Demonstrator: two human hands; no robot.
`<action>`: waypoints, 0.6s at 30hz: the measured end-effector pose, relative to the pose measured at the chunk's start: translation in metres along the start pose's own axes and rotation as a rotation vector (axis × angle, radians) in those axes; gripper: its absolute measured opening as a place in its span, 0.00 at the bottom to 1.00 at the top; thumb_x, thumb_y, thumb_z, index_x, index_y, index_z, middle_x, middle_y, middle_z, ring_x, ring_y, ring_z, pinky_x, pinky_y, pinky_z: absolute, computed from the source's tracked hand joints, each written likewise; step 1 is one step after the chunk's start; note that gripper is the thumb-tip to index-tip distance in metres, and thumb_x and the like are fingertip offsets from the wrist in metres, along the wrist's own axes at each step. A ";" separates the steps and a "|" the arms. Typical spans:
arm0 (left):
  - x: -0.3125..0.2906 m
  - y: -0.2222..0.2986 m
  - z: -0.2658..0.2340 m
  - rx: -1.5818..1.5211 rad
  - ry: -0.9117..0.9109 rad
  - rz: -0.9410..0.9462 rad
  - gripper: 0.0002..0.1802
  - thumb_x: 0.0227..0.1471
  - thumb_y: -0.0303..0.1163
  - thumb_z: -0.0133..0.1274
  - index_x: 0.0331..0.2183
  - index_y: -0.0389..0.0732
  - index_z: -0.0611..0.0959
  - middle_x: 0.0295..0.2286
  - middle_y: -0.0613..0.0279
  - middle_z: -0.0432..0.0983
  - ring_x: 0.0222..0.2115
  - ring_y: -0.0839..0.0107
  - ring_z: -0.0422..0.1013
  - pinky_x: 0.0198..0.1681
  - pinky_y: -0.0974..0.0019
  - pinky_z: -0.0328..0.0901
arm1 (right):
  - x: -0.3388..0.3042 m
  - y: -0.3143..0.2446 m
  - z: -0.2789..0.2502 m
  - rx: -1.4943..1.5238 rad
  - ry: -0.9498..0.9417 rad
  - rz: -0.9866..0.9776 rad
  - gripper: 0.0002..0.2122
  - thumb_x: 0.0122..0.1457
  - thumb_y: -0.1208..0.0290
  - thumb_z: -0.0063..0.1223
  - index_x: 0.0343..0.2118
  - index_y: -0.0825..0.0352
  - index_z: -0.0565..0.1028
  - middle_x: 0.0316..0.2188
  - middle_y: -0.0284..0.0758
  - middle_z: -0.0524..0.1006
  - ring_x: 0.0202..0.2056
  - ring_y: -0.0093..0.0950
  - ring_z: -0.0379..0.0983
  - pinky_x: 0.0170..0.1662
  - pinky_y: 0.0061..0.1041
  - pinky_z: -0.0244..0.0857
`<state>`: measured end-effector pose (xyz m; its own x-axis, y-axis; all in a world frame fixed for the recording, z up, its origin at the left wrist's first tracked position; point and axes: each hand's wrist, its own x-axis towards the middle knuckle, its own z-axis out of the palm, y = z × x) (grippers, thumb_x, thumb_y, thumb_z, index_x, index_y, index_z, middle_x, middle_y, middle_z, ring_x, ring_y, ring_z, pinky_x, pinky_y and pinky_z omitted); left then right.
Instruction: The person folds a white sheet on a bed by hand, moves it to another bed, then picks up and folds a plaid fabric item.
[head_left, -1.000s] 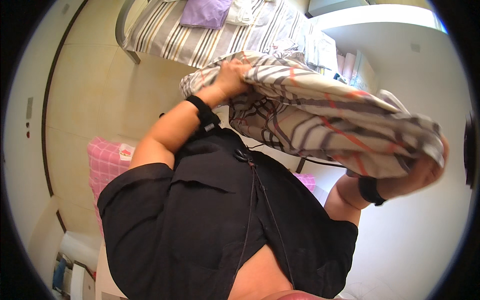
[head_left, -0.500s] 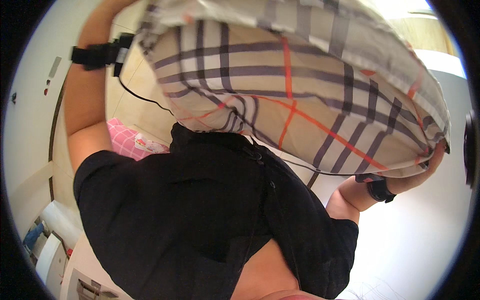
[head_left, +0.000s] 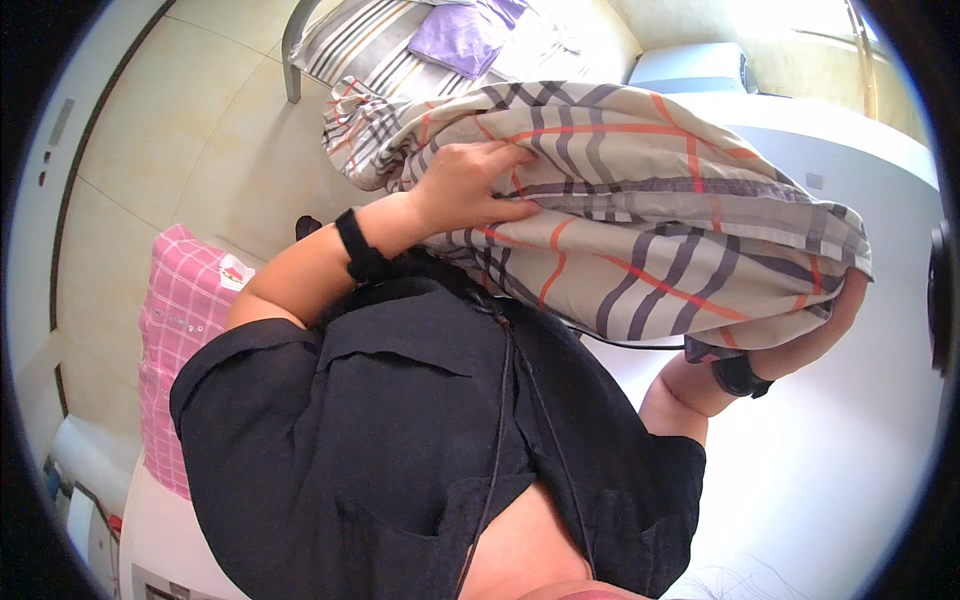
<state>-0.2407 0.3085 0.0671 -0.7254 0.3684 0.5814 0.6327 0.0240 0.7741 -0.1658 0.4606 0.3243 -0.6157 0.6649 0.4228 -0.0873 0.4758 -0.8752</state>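
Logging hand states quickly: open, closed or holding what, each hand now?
Left hand: on the plaid cloth, thumb and fingers apart; grip cannot be told.
Right hand: holding the plaid cloth's right end, fingers partly hidden.

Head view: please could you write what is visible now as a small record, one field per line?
cloth: plaid cloth, beige with dark and orange stripes, bunched
left hand: touching the cloth, left of its middle
right hand: holding the cloth's right end, fingers partly hidden
wrists: a black band on each
far side: purple cloth on striped bedding
person's left: pink checked fabric
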 end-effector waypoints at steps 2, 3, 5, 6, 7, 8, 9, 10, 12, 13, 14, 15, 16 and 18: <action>0.005 0.010 0.014 0.021 0.058 0.016 0.19 0.32 0.43 0.56 0.28 0.40 0.75 0.25 0.59 0.72 0.21 0.60 0.69 0.24 0.65 0.64 | -0.001 0.001 0.000 -0.014 -0.001 -0.015 0.22 0.53 0.52 0.27 0.40 0.63 0.67 0.37 0.39 0.70 0.37 0.27 0.70 0.37 0.27 0.68; 0.008 0.010 0.023 0.087 0.124 0.019 0.17 0.32 0.41 0.55 0.25 0.41 0.75 0.22 0.60 0.72 0.20 0.61 0.69 0.23 0.63 0.64 | 0.002 0.003 -0.002 -0.025 -0.006 -0.024 0.22 0.53 0.52 0.27 0.40 0.63 0.67 0.37 0.39 0.71 0.36 0.27 0.70 0.37 0.27 0.68; 0.011 -0.007 0.032 0.070 0.121 -0.026 0.16 0.31 0.41 0.56 0.25 0.42 0.75 0.21 0.61 0.72 0.20 0.61 0.69 0.23 0.64 0.64 | 0.007 0.003 -0.008 -0.047 -0.017 -0.031 0.22 0.53 0.52 0.26 0.39 0.63 0.67 0.36 0.38 0.71 0.36 0.27 0.71 0.36 0.26 0.68; 0.013 -0.015 0.033 0.063 0.117 -0.074 0.16 0.31 0.41 0.56 0.24 0.42 0.75 0.19 0.62 0.71 0.19 0.62 0.69 0.22 0.64 0.64 | 0.007 0.002 -0.011 -0.040 -0.028 -0.026 0.22 0.53 0.52 0.26 0.39 0.63 0.67 0.36 0.38 0.71 0.36 0.27 0.71 0.36 0.26 0.69; 0.019 -0.016 0.026 0.039 0.112 -0.132 0.13 0.33 0.38 0.54 0.23 0.43 0.75 0.16 0.63 0.70 0.19 0.64 0.69 0.21 0.65 0.63 | 0.005 0.000 -0.010 0.026 -0.036 0.014 0.20 0.54 0.54 0.27 0.38 0.64 0.68 0.35 0.38 0.71 0.35 0.27 0.70 0.36 0.25 0.68; 0.021 -0.011 0.020 0.033 0.113 -0.132 0.13 0.33 0.38 0.54 0.23 0.43 0.75 0.16 0.63 0.70 0.19 0.64 0.69 0.21 0.65 0.63 | 0.003 -0.002 -0.007 0.097 -0.048 0.054 0.19 0.54 0.56 0.29 0.37 0.65 0.68 0.35 0.38 0.71 0.35 0.26 0.70 0.36 0.25 0.67; 0.020 -0.005 0.014 0.006 0.121 -0.103 0.12 0.33 0.35 0.54 0.25 0.41 0.75 0.18 0.60 0.71 0.19 0.64 0.70 0.22 0.67 0.64 | 0.000 -0.004 -0.005 0.243 -0.075 0.138 0.16 0.54 0.60 0.33 0.35 0.67 0.69 0.33 0.37 0.72 0.34 0.26 0.69 0.36 0.24 0.66; 0.019 0.000 0.011 -0.022 0.129 -0.075 0.11 0.34 0.32 0.54 0.26 0.39 0.76 0.20 0.58 0.72 0.19 0.64 0.70 0.23 0.68 0.64 | -0.002 -0.007 -0.001 0.237 -0.075 0.137 0.16 0.54 0.60 0.33 0.35 0.67 0.69 0.33 0.37 0.72 0.34 0.26 0.69 0.36 0.24 0.66; 0.013 0.003 0.023 0.010 0.185 0.064 0.10 0.34 0.29 0.53 0.25 0.39 0.75 0.19 0.57 0.71 0.18 0.64 0.69 0.22 0.68 0.64 | -0.005 -0.012 0.006 0.210 -0.042 0.182 0.16 0.55 0.61 0.32 0.34 0.66 0.70 0.33 0.37 0.72 0.33 0.25 0.70 0.35 0.23 0.66; 0.014 0.003 0.028 0.103 0.184 0.094 0.10 0.32 0.29 0.54 0.24 0.39 0.74 0.19 0.58 0.71 0.17 0.63 0.68 0.21 0.67 0.63 | -0.008 -0.011 0.010 0.191 -0.049 0.125 0.16 0.55 0.61 0.31 0.34 0.66 0.70 0.32 0.37 0.72 0.33 0.26 0.70 0.35 0.23 0.66; 0.013 0.003 0.033 0.196 0.183 0.124 0.10 0.31 0.28 0.54 0.23 0.40 0.73 0.18 0.59 0.70 0.16 0.63 0.67 0.20 0.66 0.63 | -0.009 -0.011 0.012 0.191 -0.051 0.122 0.16 0.55 0.61 0.31 0.34 0.66 0.70 0.32 0.37 0.72 0.33 0.26 0.70 0.35 0.23 0.66; 0.014 -0.002 0.036 0.188 0.219 0.097 0.09 0.30 0.27 0.54 0.21 0.40 0.71 0.17 0.59 0.68 0.14 0.62 0.66 0.18 0.64 0.61 | -0.009 -0.010 0.013 0.192 -0.030 0.095 0.16 0.55 0.61 0.31 0.34 0.67 0.70 0.32 0.37 0.72 0.32 0.26 0.70 0.35 0.23 0.66; 0.013 -0.002 0.034 0.185 0.221 0.098 0.09 0.30 0.27 0.54 0.21 0.40 0.71 0.17 0.59 0.68 0.14 0.62 0.66 0.18 0.64 0.61 | -0.008 -0.009 0.012 0.191 -0.007 0.067 0.16 0.55 0.61 0.31 0.34 0.67 0.69 0.32 0.37 0.72 0.32 0.26 0.70 0.35 0.23 0.65; 0.004 -0.003 0.020 0.110 0.335 0.050 0.08 0.32 0.27 0.50 0.23 0.41 0.71 0.19 0.60 0.69 0.17 0.64 0.67 0.18 0.66 0.61 | 0.008 -0.005 -0.007 0.184 -0.100 0.070 0.16 0.55 0.61 0.31 0.33 0.67 0.69 0.32 0.37 0.72 0.33 0.26 0.70 0.35 0.23 0.65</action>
<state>-0.2402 0.3285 0.0625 -0.7299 0.0467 0.6820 0.6819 0.1201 0.7216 -0.1651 0.4679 0.3338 -0.6990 0.6280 0.3420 -0.1773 0.3111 -0.9337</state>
